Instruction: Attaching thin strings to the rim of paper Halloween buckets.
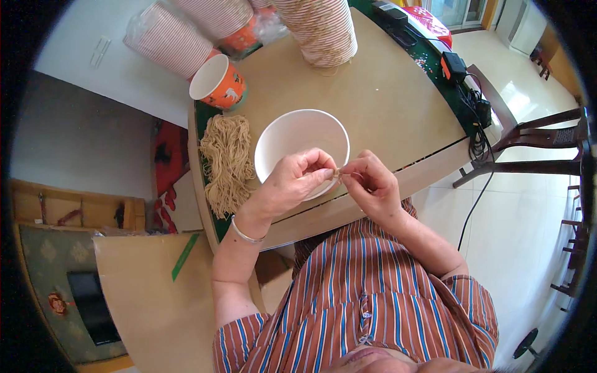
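Note:
Over the near rim of a white paper bucket (271, 144), my left hand (291, 180) and my right hand (375, 188) meet fingertip to fingertip. Both are closed in a pinch on a thin beige string (337, 173), of which only a short bit shows between them. Left of the bucket lies a loose bundle of beige strings (225, 163), hanging slightly over the table's edge. The bucket's mouth faces up, and my hands cover part of its near side.
An orange printed bucket (227, 87) stands at the far left of the table (398, 105). Stacked buckets (320, 31) with strings on them rise at the back. Adapters and black cables (477, 118) lie along the right edge. A dark wooden chair (547, 140) stands beyond.

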A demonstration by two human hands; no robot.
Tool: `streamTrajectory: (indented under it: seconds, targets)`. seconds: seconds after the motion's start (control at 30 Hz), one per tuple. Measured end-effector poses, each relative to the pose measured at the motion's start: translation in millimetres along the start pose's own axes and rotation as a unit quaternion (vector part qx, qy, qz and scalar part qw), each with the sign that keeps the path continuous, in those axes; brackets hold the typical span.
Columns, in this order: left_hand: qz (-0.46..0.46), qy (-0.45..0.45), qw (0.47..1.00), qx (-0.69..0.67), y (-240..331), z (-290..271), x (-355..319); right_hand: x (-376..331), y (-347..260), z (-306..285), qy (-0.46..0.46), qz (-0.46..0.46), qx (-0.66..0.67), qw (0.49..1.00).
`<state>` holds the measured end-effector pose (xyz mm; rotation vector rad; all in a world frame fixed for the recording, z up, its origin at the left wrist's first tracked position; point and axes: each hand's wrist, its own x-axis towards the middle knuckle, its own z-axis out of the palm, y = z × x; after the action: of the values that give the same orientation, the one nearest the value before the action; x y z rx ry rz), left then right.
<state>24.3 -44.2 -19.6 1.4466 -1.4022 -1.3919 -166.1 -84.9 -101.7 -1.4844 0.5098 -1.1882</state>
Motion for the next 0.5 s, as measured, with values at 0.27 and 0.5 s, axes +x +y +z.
streamTrajectory:
  seconds: [0.27, 0.5]
  targets:
    - [-0.009, -0.005, 0.999, -0.036, 0.0, 1.3, -0.4, 0.4, -1.7, 4.3, 0.025, 0.01, -0.024, 0.999]
    - [0.006, 0.008, 1.0, 0.004, 0.3, 0.8, -1.8, 3.3, -11.5, 6.0, 0.029, 0.009, -0.077, 0.997]
